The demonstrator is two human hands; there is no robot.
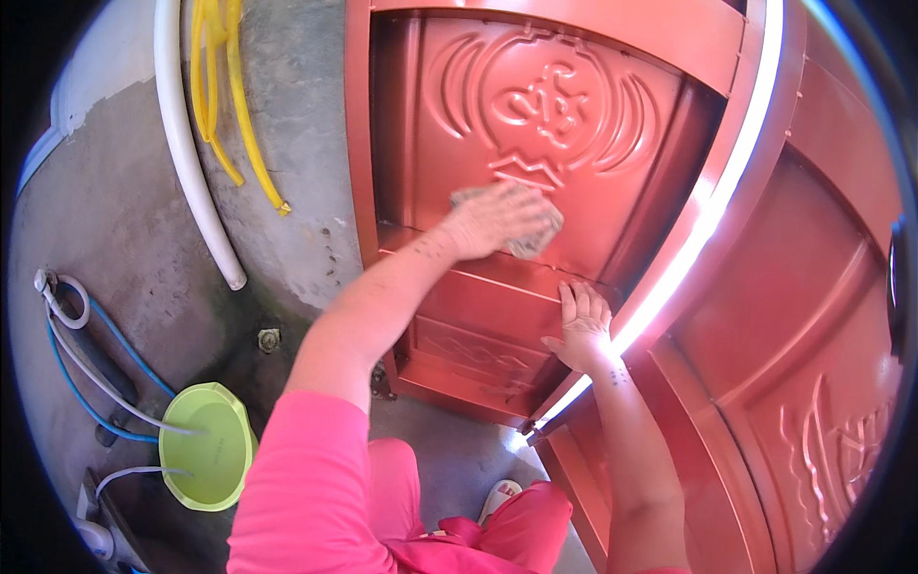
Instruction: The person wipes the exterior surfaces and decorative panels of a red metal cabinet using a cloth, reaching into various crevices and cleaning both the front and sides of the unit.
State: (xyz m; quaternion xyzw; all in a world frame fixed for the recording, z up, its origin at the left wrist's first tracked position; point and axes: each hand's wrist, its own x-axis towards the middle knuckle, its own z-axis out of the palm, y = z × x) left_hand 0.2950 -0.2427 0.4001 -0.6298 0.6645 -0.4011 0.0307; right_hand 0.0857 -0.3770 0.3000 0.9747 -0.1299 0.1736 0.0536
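Note:
My left hand [495,221] lies flat over a crumpled greyish cloth [539,233], pressing it against the red metal door [459,161]. The cloth is just below the raised round emblem [549,104] in the door's upper recessed panel. Lower and to the right, my right hand [584,323] rests on the door's crossbar, its fingers over the ledge and its thumb spread, with nothing seen in it. A bright gap runs between this door and another red door leaf [782,287] on the right.
At the left, a light green basin [215,459] holds water, with hoses leading into it. A white pipe [183,151] and a yellow hose [244,122] hang by the grey wall [301,86]. A floor drain [268,340] and a hinge lie near the door's foot.

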